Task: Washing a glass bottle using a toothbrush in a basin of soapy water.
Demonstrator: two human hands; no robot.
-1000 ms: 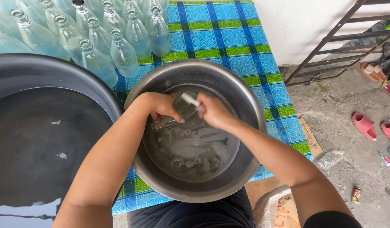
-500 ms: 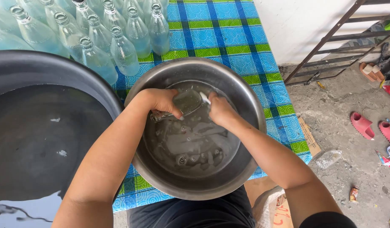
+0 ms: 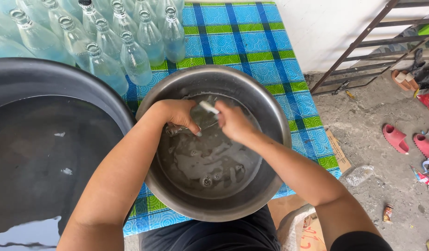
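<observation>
1. My left hand (image 3: 179, 116) gripped a clear glass bottle (image 3: 196, 122) lying in the metal basin (image 3: 265, 107) of soapy water.
2. My right hand (image 3: 234, 122) closed around a white-handled brush (image 3: 209, 108).
3. Left, a black tub (image 3: 47, 76) held dark water; empty bottles (image 3: 107, 51) stood beyond.

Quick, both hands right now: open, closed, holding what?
Left hand: closed on a glass bottle in the metal basin.
Right hand: closed on a white-handled brush.
</observation>
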